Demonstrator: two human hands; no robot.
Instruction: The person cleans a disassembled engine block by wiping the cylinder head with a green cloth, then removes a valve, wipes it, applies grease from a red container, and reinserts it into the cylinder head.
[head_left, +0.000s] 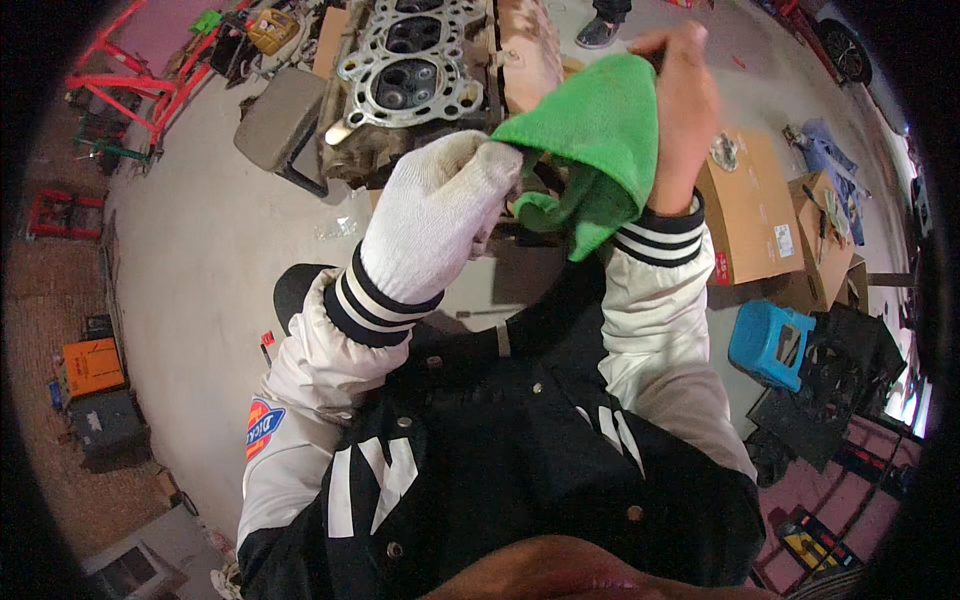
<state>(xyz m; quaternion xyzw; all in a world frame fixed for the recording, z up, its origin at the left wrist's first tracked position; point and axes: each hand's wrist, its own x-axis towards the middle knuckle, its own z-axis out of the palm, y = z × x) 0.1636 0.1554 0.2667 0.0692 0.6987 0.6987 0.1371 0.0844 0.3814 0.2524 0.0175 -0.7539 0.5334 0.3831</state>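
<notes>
A green cloth (600,130) is stretched between my two hands, its loose folds hanging below. My left hand (440,200), in a white knitted glove, is closed and pinches the cloth's left end. At the other end, my bare right hand (686,120) has the cloth against its palm side and grips its upper edge; the fingertips are bent over and slightly blurred. Just beyond the left hand stands an engine block (345,152) with a metal gasket (440,105) on its top face. Round bores show through the gasket's openings, with dark pistons (404,84) inside.
A grey padded seat (280,118) stands left of the engine. To the right are cardboard boxes (755,215), a blue plastic stool (770,345) and black trays (835,375). Red metal frames (150,90) stand far left. Another person's shoe (597,34) shows at the top.
</notes>
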